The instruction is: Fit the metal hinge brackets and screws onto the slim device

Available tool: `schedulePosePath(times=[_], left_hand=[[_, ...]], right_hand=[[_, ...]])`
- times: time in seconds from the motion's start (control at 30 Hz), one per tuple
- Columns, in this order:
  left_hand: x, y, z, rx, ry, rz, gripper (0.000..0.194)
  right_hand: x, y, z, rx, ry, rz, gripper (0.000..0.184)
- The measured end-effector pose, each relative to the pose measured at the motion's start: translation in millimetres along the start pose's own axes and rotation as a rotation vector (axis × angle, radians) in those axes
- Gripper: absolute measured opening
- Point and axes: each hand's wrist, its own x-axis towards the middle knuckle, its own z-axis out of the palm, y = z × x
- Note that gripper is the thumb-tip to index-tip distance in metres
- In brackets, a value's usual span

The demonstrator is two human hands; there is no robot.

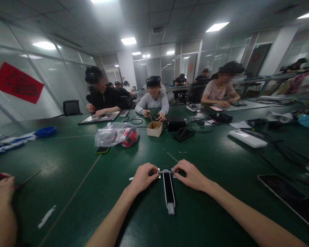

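A narrow black strip with a grey end [169,192] lies on the green table [208,164] right in front of me, pointing toward me. My left hand [143,176] is closed at the left of its far end, pinching a small silvery tab. My right hand [190,175] is closed at the right of the same end, pinching the matching tab. Both hands rest on the table, a few centimetres apart.
A clear bag with red parts [117,134], a phone [102,150], a small cardboard box [155,128], black chargers and cables, a white bar [248,139] and a tablet [290,200] lie around. Another person's hand [1,202] is at the left. Several people sit across the table.
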Motion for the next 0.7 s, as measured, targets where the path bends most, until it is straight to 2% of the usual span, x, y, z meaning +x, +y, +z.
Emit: schedulePosePath(times=[0.4,0.7], left_hand=[[-0.1,1.5,-0.4,-0.053,0.007,-0.006,0.006],[-0.4,0.2,0.5,-0.001,-0.024,-0.029,0.012]], right_hand=[[-0.1,1.0,0.5,-0.002,-0.019,0.013,0.015],[0.0,2.4,0.9,0.004,-0.019,0.016,0.016]])
